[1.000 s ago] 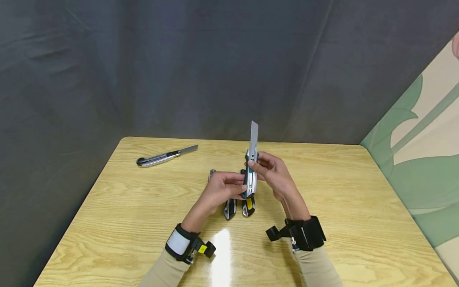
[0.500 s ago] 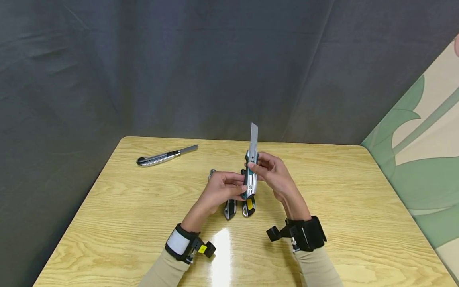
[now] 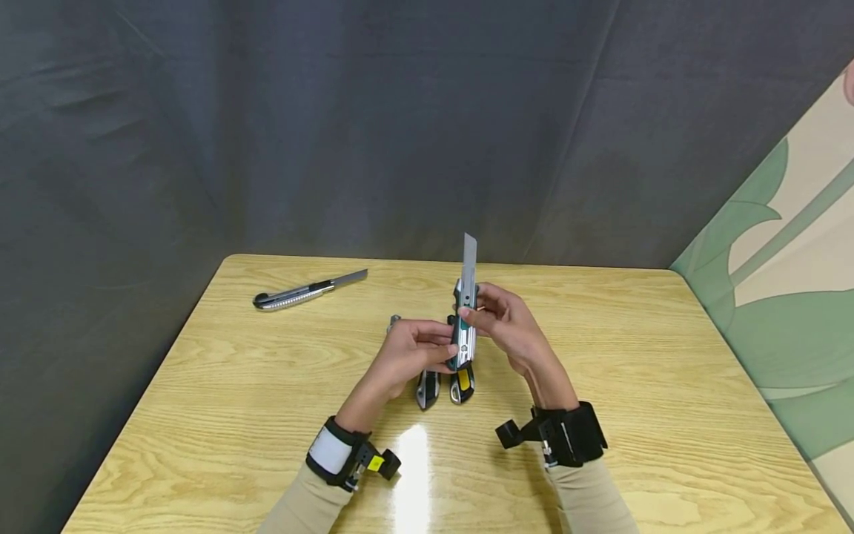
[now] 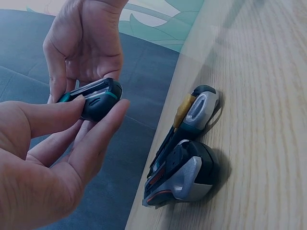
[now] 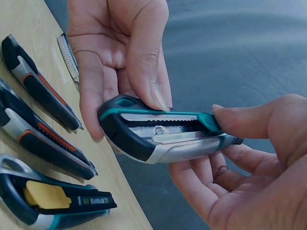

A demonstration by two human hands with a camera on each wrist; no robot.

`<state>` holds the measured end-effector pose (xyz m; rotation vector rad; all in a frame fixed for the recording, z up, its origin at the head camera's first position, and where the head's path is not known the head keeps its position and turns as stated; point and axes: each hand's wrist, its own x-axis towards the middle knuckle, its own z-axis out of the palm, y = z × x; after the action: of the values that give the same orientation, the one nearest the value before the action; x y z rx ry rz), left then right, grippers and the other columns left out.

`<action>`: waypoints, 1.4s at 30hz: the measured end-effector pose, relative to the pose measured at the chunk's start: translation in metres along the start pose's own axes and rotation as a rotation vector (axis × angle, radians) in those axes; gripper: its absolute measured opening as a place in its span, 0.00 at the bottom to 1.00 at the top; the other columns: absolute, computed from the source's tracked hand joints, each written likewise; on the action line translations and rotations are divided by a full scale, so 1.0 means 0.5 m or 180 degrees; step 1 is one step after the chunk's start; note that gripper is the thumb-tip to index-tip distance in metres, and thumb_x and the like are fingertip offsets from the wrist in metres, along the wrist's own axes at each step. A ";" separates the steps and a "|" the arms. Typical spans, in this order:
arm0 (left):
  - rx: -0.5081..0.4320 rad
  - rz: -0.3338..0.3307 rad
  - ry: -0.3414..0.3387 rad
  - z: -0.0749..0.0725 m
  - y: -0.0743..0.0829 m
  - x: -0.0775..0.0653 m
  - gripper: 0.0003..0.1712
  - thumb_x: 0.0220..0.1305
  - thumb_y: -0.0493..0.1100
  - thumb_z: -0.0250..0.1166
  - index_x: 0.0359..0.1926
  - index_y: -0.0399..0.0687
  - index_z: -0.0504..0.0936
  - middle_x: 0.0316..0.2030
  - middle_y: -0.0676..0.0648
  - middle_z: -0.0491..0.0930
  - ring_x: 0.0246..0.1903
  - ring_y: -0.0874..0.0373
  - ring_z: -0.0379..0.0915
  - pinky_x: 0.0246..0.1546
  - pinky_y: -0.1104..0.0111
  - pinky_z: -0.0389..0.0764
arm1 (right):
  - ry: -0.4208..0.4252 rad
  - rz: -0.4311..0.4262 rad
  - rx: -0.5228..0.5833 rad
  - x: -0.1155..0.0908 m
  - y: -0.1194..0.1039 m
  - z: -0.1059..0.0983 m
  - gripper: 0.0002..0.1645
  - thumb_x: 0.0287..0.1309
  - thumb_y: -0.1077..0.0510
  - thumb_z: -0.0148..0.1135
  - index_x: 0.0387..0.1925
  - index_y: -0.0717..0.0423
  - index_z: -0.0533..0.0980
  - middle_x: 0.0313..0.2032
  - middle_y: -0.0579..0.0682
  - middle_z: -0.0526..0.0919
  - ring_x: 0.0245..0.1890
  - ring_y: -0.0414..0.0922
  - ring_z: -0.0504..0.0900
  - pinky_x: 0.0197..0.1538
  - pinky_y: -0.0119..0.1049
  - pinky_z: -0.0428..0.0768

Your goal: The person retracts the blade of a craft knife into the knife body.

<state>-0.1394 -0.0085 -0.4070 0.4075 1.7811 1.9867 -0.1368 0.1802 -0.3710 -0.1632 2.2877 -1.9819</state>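
Observation:
Both hands hold a teal, black and silver snap-off utility knife [image 3: 465, 345] above the table, its long blade [image 3: 470, 256] pointing away. My left hand [image 3: 412, 354] pinches the butt end between thumb and fingers. Farther up the handle, my right hand [image 3: 512, 326] grips the body, with its thumb at the teal slider [image 5: 209, 122]. In the right wrist view the blade is out of sight behind the right fingers. Below the hands lie a utility knife with a yellow slider [image 5: 48, 194] and two black-and-grey ones with orange trim, one knife [image 5: 43, 132] nearer than the other knife [image 5: 42, 91].
A silver snap-off knife [image 3: 293, 297] lies at the back left of the wooden table [image 3: 233, 400], blade extended to the right. A dark curtain [image 3: 400, 133] hangs behind the table. A leaf-patterned panel [image 3: 794, 311] stands along the right side.
My right thumb has moved slightly down the handle with the slider, and the blade sticks out a little less. The held knife has shifted slightly left. My left hand keeps its pinch.

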 end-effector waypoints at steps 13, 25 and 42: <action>0.0044 0.0152 0.0066 -0.003 0.009 -0.002 0.16 0.57 0.33 0.65 0.49 0.39 0.82 0.46 0.34 0.82 0.37 0.49 0.81 0.34 0.59 0.88 | -0.0005 0.0052 -0.0012 -0.001 0.004 0.001 0.25 0.60 0.50 0.62 0.57 0.52 0.72 0.44 0.61 0.79 0.40 0.53 0.81 0.43 0.46 0.86; 0.0044 0.0149 0.0118 -0.008 0.008 0.000 0.16 0.58 0.34 0.65 0.49 0.41 0.82 0.47 0.36 0.82 0.37 0.49 0.81 0.35 0.60 0.88 | 0.0078 0.0081 0.0017 0.000 0.004 0.007 0.22 0.62 0.48 0.58 0.57 0.49 0.73 0.37 0.55 0.78 0.38 0.52 0.80 0.47 0.53 0.84; -0.0076 0.0192 0.0066 -0.007 0.005 -0.001 0.17 0.57 0.33 0.65 0.50 0.40 0.82 0.48 0.34 0.81 0.39 0.48 0.81 0.35 0.60 0.88 | 0.0032 -0.0006 0.0170 0.002 0.005 0.007 0.22 0.60 0.54 0.62 0.55 0.53 0.73 0.36 0.52 0.76 0.38 0.52 0.77 0.45 0.46 0.85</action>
<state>-0.1409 -0.0119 -0.4051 0.4395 1.7754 2.0586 -0.1374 0.1767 -0.3739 -0.1514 2.2385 -2.0470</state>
